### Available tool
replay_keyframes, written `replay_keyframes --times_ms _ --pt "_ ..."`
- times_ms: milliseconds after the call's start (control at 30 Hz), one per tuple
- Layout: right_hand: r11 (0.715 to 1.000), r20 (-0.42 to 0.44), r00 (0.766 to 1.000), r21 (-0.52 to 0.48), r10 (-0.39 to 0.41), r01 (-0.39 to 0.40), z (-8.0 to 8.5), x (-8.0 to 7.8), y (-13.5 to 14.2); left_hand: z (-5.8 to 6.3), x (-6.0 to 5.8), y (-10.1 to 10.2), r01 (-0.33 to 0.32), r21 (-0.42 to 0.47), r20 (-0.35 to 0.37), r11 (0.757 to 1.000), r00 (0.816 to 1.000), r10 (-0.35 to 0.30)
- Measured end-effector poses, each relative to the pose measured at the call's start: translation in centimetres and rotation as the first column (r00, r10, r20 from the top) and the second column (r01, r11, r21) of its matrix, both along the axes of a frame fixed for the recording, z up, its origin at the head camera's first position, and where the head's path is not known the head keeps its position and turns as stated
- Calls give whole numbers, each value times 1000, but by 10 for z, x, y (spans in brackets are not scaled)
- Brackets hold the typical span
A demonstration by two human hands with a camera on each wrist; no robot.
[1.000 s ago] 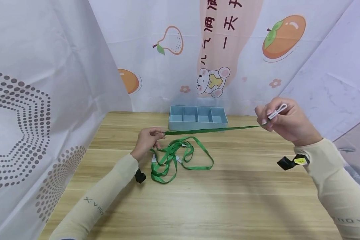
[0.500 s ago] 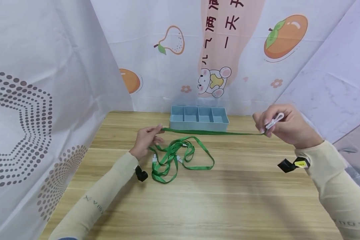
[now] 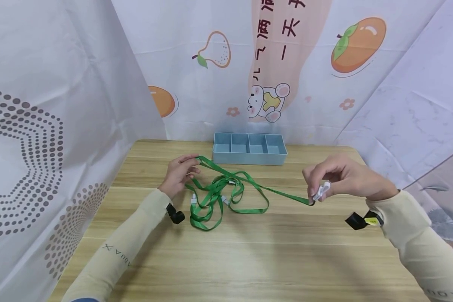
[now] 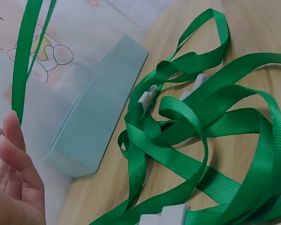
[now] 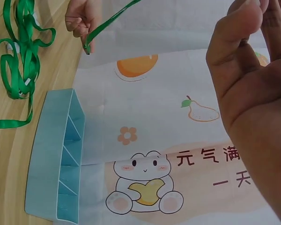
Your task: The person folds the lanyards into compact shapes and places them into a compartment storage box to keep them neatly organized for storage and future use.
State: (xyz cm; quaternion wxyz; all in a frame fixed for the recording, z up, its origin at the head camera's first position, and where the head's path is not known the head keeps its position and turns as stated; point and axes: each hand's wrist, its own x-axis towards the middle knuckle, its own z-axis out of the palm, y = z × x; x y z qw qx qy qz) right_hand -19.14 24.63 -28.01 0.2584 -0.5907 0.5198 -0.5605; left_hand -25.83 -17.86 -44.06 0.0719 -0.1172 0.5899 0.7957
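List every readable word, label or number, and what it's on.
"元气满": printed backdrop, next character cut off.
"一天": same backdrop, next character cut off.
"AQUA X": left sleeve.
"AQUA": right sleeve, partly blurred.
Yellow label: too small to read.

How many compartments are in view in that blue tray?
4, in one row across the blue tray in the head view: far-left compartment, centre-left compartment, centre-right compartment and far-right compartment. None seems hidden.

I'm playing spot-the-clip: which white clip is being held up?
The white clip pinched by the right hand, off the table; the other white clips lie among the tangled green straps.
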Motion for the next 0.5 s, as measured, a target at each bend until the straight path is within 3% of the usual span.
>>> replay_keyframes --times_ms 200,500 --pt "999 -38 999 33 -31 32 -10 1 2 1 -1 2 -61 2 10 998 998 61" --pt "976 -224 969 169 -99 139 -17 13 -3 -2 -4 3 -196 -31 -49 980 980 194"
